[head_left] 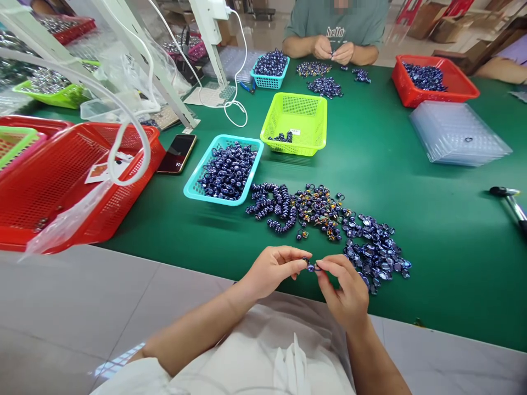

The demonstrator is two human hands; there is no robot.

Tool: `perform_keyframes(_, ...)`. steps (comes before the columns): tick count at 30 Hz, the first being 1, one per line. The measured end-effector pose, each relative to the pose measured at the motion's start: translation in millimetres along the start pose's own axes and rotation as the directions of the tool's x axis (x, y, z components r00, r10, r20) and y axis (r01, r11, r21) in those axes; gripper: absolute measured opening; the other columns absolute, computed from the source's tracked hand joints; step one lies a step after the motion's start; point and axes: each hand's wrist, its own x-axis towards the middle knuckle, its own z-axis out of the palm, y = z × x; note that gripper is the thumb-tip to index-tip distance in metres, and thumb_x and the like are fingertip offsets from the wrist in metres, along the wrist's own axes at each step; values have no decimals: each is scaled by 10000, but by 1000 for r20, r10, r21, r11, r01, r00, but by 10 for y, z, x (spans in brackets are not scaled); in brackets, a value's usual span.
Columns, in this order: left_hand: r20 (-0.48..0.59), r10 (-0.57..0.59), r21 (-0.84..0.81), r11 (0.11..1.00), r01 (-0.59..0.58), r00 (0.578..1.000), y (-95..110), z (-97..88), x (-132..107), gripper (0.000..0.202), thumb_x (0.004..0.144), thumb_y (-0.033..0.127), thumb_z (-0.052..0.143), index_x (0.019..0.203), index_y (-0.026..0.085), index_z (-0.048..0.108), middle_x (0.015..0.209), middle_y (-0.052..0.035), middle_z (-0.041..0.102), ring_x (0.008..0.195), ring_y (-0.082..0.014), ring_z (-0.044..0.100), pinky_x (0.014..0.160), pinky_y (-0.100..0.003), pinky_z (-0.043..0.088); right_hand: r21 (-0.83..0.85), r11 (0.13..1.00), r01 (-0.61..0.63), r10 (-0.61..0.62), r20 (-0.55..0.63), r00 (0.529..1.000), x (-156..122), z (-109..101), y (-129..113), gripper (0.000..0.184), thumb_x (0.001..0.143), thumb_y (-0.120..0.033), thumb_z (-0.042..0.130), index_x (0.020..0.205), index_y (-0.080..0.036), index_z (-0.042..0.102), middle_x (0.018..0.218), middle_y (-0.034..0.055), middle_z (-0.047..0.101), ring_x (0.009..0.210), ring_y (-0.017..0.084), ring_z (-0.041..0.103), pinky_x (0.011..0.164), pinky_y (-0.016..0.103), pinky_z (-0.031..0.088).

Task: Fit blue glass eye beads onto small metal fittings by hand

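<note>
Just above the near table edge, my left hand point(269, 272) and my right hand point(346, 286) pinch a small shiny dark-blue ring-like piece point(311, 268) between them. The fingertips partly cover it, so its exact kind is unclear. Close beyond my hands lies a heap of similar pieces with orange and coloured bits point(319, 208). Beside my right hand spread flat, glossy dark-blue discs point(381, 249). Stacked dark-blue pieces point(282, 206) form curved rows on the left. Behind these, a light-blue basket point(188, 189) holds many dark-blue pieces.
A lime-green basket point(323, 123) with a few pieces stands mid-table. Left are a phone point(178, 153) and red baskets point(135, 195). Clear plastic trays point(457, 134), a black-handled tool point(500, 191) and a red basket point(461, 85) lie right. Another person's hands point(333, 50) work opposite.
</note>
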Motion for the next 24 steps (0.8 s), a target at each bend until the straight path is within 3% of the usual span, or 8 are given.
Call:
perform_keyframes(12, 18, 95, 1, 995, -95, 995, -22, 28, -58, 278, 756, 345, 782, 920, 123, 749, 843, -75, 760, 733, -153, 666, 730, -279, 544, 52, 999, -1, -1, 34, 999, 19, 38, -37, 413, 879, -6, 575, 1197, -267, 615, 999, 64, 682, 893, 195, 645, 727, 364, 529)
perform_keyframes(24, 4, 267, 317, 914, -254, 964, -69, -5, -62, 189, 825, 259, 676, 935, 136, 767, 891, -102, 758, 801, -201, 691, 746, -297, 553, -21, 999, -27, 26, -24, 999, 26, 90, -97, 311, 888, -55, 575, 1117, -255, 644, 966, 61, 700, 849, 192, 669, 719, 361, 540)
